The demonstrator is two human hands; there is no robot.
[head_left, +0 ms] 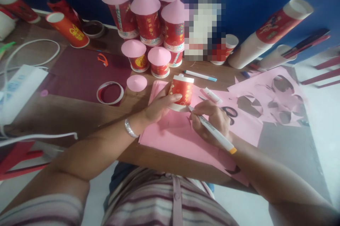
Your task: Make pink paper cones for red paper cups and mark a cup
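My left hand is wrapped round a short paper tube with a red, gold-printed band and white ends, its thumb across the front. In my right hand is a white marker with a yellow end, gripped like a pen. Its tip meets or nearly meets the white lower edge of the tube; contact is hard to make out. Both hands are above a stack of pink paper. Black-handled scissors lie beyond my right hand, near a white glue stick or capped tube.
Several red tubes with pink cone tops stand along the back. A loose pink cone lies left of my hands, by a tape ring. A blue-ended marker is behind the tube. Cut pink scraps cover the right; a power strip is left.
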